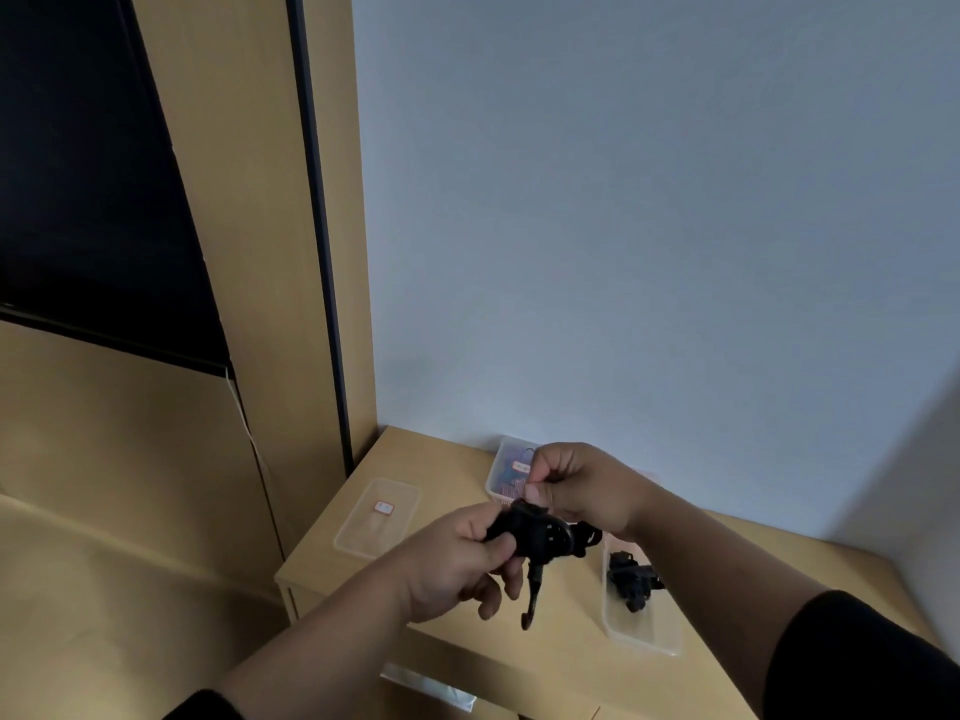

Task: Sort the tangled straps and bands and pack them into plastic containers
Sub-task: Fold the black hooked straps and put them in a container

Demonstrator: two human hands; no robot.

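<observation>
Straps (535, 537) gripped by both hands; container label (384, 507) seemingly illegible.

Three plastic containers (377, 518) (perhaps more hidden), two hands (457, 558).

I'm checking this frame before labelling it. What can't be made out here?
Head view:
- Label text on the far container: too small.
- Its contents: partly behind the right hand.
- How many black straps are bundled: hidden by the left hand.
- Near container contents: dark, blurred.
</observation>
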